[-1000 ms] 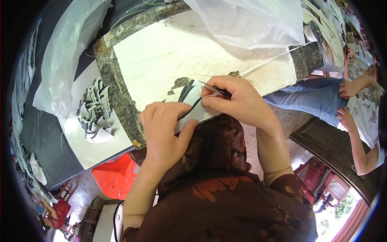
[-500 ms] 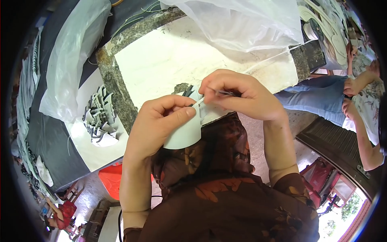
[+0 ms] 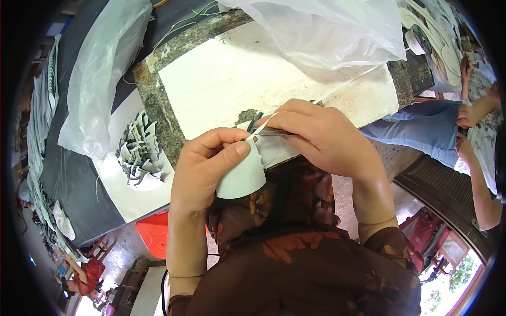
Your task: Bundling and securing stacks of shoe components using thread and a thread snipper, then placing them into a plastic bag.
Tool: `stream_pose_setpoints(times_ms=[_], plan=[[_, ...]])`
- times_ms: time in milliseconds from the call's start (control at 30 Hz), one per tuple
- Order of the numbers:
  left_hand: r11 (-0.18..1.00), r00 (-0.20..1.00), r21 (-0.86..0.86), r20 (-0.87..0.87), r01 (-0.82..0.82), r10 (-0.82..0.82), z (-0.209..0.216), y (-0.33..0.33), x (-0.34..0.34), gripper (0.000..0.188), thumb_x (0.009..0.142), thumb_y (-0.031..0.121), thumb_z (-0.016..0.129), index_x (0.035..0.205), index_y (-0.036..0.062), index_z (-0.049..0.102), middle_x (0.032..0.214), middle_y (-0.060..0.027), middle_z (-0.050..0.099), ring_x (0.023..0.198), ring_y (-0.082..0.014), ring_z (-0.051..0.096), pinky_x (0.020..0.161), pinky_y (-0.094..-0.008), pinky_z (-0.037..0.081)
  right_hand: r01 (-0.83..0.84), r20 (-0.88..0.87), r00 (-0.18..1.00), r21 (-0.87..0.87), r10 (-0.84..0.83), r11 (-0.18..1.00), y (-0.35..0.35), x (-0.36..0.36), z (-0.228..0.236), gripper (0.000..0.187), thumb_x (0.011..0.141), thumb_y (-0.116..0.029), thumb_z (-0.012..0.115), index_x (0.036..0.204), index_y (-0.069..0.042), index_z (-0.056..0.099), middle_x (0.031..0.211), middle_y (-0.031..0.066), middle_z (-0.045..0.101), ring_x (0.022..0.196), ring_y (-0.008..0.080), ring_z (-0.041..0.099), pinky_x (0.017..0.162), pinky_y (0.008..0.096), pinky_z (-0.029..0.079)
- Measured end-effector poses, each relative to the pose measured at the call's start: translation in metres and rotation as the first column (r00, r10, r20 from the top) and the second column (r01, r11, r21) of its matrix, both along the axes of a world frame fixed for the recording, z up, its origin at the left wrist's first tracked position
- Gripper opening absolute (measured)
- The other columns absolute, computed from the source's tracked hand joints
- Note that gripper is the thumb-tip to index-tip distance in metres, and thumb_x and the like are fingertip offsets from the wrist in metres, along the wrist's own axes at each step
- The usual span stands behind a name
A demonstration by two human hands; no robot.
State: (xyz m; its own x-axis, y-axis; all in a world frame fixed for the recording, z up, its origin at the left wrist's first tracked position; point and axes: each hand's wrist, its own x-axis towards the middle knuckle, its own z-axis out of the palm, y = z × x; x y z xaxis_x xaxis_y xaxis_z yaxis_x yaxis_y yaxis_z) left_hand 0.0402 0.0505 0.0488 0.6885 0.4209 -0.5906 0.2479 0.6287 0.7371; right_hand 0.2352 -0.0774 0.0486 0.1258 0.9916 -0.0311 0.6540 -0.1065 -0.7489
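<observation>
White cut piece point(image 3: 243, 176) in left hand point(image 3: 203, 174), right hand point(image 3: 321, 137) w/ scissors point(image 3: 263, 129)

Left hand point(image 3: 203, 174) and right hand point(image 3: 321, 139) meet — fingers pinched.

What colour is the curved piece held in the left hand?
Pale grey-white, plain; the head view shows the curved piece under the left hand thumb.

pale curved cut piece point(image 3: 243, 176) – upright, above lap, thin strip point(image 3: 262, 126) trailing
</observation>
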Motion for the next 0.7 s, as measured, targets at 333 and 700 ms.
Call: stream_pose_setpoints(times_ms=[333, 700], plan=[[0.993, 0.994, 0.091, 0.08, -0.078, 0.071, -0.007, -0.017, -0.003, 0.021, 0.092, 0.006, 0.07, 0.111, -0.0013, 0.069, 0.092, -0.0019, 0.069, 0.083, -0.0072, 0.061, 0.076, -0.0213, 0.05, 0.028, -0.548, 0.826, -0.191, -0.13, 0.981, 0.008, -0.01, 0.004, 0.032, 0.102, -0.03, 0.052, 0.102, -0.001, 0.065, 0.089, 0.0095, 0.064, 0.084, 0.0234, 0.057, 0.077, 0.0332, 0.047], [0.992, 0.993, 0.063, 0.064, -0.108, 0.104, -0.002, -0.02, -0.003, 0.02, 0.092, 0.007, 0.069, 0.111, -0.001, 0.07, 0.091, -0.0017, 0.069, 0.083, -0.0078, 0.061, 0.077, -0.0214, 0.05, 0.04, -0.687, 0.697, -0.251, -0.207, 0.967, 0.008, -0.015, -0.005, 0.033, 0.102, -0.03, 0.053, 0.095, -0.002, 0.068, 0.078, 0.0012, 0.061, 0.074, 0.0087, 0.052, 0.065, 0.026, 0.043]])
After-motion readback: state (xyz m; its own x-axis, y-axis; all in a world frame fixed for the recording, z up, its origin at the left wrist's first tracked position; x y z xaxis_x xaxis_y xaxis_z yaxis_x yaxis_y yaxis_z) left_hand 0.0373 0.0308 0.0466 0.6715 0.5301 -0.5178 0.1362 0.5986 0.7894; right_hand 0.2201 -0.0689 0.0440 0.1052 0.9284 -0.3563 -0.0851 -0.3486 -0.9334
